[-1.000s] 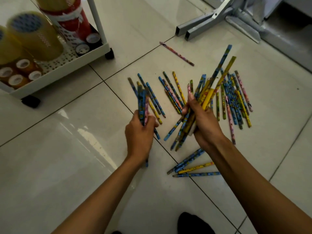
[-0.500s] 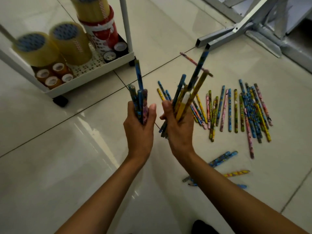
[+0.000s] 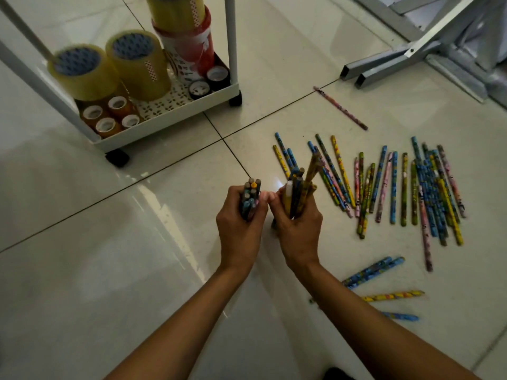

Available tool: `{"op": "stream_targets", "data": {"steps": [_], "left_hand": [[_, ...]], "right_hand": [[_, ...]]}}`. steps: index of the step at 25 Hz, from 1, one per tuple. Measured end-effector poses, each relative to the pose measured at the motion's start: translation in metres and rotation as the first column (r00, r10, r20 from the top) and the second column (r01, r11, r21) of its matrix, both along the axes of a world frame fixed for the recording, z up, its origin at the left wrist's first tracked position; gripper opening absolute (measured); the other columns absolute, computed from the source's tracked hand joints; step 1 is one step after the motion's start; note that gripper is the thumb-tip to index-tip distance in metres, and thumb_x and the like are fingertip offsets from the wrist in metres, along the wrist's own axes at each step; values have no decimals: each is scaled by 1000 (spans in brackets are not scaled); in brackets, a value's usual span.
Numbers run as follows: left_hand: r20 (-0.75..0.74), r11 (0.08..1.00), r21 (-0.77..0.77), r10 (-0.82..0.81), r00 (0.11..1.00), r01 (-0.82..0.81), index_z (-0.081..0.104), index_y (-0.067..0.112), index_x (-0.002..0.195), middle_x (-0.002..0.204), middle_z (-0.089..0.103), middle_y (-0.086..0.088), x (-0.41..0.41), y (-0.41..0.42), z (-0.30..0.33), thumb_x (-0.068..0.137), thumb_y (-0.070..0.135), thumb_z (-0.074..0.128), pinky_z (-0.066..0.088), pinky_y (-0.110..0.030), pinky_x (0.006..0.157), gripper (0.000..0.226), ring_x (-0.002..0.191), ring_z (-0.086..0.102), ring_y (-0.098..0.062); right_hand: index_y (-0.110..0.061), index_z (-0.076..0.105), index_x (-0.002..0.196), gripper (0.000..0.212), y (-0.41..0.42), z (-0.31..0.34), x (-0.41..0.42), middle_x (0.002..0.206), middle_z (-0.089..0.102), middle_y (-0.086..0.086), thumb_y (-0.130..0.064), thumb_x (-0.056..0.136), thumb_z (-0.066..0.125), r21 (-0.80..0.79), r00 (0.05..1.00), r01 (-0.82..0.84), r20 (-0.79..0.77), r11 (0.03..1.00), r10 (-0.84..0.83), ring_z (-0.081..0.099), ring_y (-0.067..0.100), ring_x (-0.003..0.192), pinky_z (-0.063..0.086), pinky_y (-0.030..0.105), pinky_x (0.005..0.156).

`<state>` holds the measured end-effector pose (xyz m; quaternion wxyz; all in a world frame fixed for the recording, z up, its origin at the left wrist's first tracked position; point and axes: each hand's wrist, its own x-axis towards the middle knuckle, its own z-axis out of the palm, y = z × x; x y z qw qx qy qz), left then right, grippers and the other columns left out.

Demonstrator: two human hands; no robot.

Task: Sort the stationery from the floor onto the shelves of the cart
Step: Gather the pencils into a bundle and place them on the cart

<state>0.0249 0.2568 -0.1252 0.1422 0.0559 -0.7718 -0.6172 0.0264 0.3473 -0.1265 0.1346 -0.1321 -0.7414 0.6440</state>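
My left hand (image 3: 240, 223) grips a tight bundle of patterned pencils (image 3: 250, 197), held upright so I see their ends. Beside it, nearly touching, my right hand (image 3: 297, 227) grips a looser bundle of pencils (image 3: 299, 187) that fans upward. Many more pencils (image 3: 406, 187) lie spread on the white floor tiles to the right of my hands. A few more lie near my right forearm (image 3: 374, 270). One pink pencil (image 3: 340, 108) lies apart, farther back. The white cart's bottom shelf (image 3: 175, 116) stands at upper left.
The cart shelf holds large yellowish tape rolls (image 3: 138, 64), small tape rolls (image 3: 109, 116) and a red canister (image 3: 189, 48). Its black wheels (image 3: 118, 157) rest on the floor. Grey metal furniture legs (image 3: 389, 64) reach in from the upper right.
Both hands lifted their bundles off the floor and turned them upright, then drew them close together. The view shifted, bringing the cart closer into frame.
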Motion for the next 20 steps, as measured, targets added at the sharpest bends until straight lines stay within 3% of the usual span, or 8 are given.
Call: {"op": "stream_targets", "data": {"steps": [4, 6, 9, 13, 17, 20], "left_hand": [[42, 999, 26, 33, 999, -34, 55, 23, 91, 76, 62, 5, -1, -1, -5, 84, 44, 59, 56, -31, 58, 22, 66, 63, -13], [42, 999, 28, 35, 999, -36, 56, 16, 92, 76, 62, 3, -1, -1, -7, 84, 46, 58, 56, -31, 60, 31, 68, 63, -15], [33, 999, 42, 33, 999, -35, 56, 10, 93, 78, 63, -3, -1, -3, -9, 83, 50, 56, 54, -29, 65, 41, 74, 64, -19], [44, 998, 44, 45, 998, -47, 55, 10, 95, 79, 62, 2, -5, -5, -10, 81, 50, 58, 52, -17, 65, 42, 74, 63, -11], [30, 1000, -18, -4, 1000, 4, 54, 11, 94, 76, 60, 6, -6, -4, -13, 84, 43, 60, 52, -20, 62, 34, 66, 61, -9], [76, 999, -41, -11, 997, 14, 55, 13, 94, 78, 61, 9, -2, -6, -24, 82, 45, 61, 53, -19, 63, 34, 69, 63, -6]], "right_hand": [[-7, 61, 101, 20, -1, -2, -1, 72, 60, -13, -15, 85, 70, 63, 999, -10, -30, 998, 12, 59, -6, 67, 45, 8, 65], [-2, 60, 109, 32, -3, -3, -2, 77, 64, -8, -23, 86, 68, 67, 999, -25, -37, 997, 28, 61, -4, 68, 49, 14, 64], [-1, 55, 118, 48, -3, -2, -6, 88, 69, 4, -38, 87, 60, 18, 999, 6, -49, 1000, -5, 69, 12, 82, 55, 26, 70], [-5, 55, 111, 34, -4, -6, -8, 89, 67, 5, -33, 91, 60, 17, 998, 22, -60, 1000, -21, 67, 17, 82, 55, 32, 71], [-6, 54, 104, 24, -4, -16, -7, 86, 65, 4, -27, 93, 59, 62, 998, -51, -42, 997, 54, 64, 12, 76, 50, 20, 68], [-4, 55, 102, 26, 1, -21, -9, 87, 67, 4, -29, 94, 58, 105, 997, -79, -16, 991, 81, 65, 10, 79, 49, 20, 70]]}}
